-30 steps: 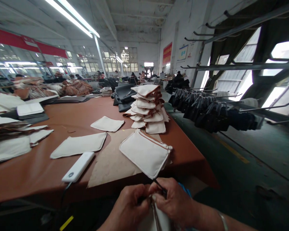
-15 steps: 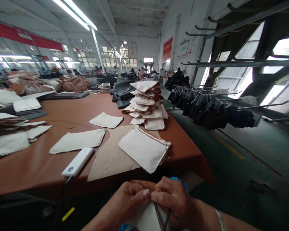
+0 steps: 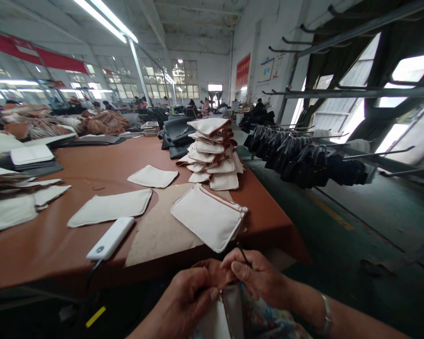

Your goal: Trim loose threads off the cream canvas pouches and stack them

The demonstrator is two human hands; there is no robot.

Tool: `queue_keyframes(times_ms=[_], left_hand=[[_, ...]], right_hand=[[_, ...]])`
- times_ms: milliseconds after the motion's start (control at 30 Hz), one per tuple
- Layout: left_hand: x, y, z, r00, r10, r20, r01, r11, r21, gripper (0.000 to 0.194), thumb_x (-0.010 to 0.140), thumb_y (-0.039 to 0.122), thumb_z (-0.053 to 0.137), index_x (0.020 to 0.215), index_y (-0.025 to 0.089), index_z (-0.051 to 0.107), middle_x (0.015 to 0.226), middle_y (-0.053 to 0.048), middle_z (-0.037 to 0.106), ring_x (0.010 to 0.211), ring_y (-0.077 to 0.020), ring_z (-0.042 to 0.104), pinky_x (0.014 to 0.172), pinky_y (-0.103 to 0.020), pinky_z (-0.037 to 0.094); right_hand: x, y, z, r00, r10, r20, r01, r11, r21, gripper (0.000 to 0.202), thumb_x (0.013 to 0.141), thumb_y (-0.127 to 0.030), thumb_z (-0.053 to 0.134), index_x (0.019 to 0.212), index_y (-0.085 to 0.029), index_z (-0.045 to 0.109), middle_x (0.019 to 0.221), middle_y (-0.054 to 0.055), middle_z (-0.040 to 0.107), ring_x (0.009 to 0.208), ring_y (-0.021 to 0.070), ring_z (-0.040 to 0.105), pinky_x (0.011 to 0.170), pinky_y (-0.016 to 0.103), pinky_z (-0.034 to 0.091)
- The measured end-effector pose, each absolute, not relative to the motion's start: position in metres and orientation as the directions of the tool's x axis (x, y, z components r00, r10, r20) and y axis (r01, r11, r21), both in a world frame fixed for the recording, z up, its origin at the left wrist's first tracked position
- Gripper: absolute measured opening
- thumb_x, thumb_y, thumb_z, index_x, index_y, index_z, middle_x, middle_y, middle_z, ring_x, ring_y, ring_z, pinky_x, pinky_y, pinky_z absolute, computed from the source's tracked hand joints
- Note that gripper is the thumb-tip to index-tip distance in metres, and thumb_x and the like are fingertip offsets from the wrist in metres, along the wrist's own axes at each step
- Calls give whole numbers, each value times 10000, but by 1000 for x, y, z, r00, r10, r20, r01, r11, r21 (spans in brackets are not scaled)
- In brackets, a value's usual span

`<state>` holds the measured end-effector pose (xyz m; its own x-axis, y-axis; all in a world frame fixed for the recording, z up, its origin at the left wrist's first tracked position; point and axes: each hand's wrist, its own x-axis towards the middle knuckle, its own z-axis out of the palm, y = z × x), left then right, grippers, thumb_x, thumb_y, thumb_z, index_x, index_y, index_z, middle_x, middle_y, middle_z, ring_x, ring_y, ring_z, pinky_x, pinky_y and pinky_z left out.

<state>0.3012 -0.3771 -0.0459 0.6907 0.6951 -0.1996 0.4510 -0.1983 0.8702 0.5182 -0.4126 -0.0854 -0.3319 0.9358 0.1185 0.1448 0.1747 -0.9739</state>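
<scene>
A white pouch (image 3: 214, 322) with a zip and brown lining hangs in front of my lap at the bottom of the view. My left hand (image 3: 187, 294) pinches its upper edge between thumb and fingers. Close beside it, at the brown lining (image 3: 217, 274), my right hand (image 3: 257, 275) is closed around a thin dark stick-like tool (image 3: 244, 255). The tool's tip is hidden behind the fingers. Just beyond both hands, a zipped white pouch (image 3: 208, 219) lies on top of others at the table's front edge.
The brown-covered table (image 3: 109, 169) carries a tall stack of white pouches (image 3: 212, 148), two flat white pieces, a white power bank (image 3: 110, 238) with a cable, and a cardboard sheet (image 3: 151, 230). Dark items hang on a metal rack (image 3: 339, 94) at right.
My right hand has lifted off the zip and turned, and the dark tool now sticks up from it. More brown lining shows between my hands. The left hand still grips the pouch.
</scene>
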Motion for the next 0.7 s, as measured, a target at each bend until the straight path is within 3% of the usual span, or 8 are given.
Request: queue_keyframes(times_ms=[133,300,400,500,700], left_hand=[[302,-376,-45,675,719,-164,516,-301,802,279,906,335,513,677,176,524,700,9,485,666,-140,434,583,-230,329],[306,-376,-48,674,736,-63,499,-391,773,186,856,232,527,680,173,538,704,1,546,649,-132,461,597,-231,336],[302,-373,-52,672,723,-163,450,-222,865,180,833,303,595,732,155,591,723,3,541,669,-134,445,594,-230,329],[295,-368,-59,755,601,-262,297,43,954,317,737,425,733,821,156,588,773,12,533,684,-130,417,563,-217,304],[292,-364,-72,760,583,-288,194,220,956,326,657,354,764,797,168,536,748,17,518,656,-120,393,553,-226,282]], right_hand=[[519,-400,-62,-486,873,42,203,159,-966,358,940,-429,550,733,-139,585,705,-14,495,666,119,438,636,234,381],[512,-395,-62,-511,853,101,292,283,-913,130,799,-218,601,694,-149,568,678,-24,520,657,119,455,620,231,364],[513,-398,-69,-485,871,82,217,211,-953,150,793,-237,602,681,-142,571,670,-20,525,634,110,449,578,216,351],[517,-401,-76,-473,881,6,93,57,-994,202,816,-300,636,719,-126,601,664,-25,511,594,87,408,530,192,321],[519,-404,-87,-431,895,-115,-24,-139,-990,264,774,-367,703,744,-121,612,559,-58,463,438,49,337,414,167,267]])
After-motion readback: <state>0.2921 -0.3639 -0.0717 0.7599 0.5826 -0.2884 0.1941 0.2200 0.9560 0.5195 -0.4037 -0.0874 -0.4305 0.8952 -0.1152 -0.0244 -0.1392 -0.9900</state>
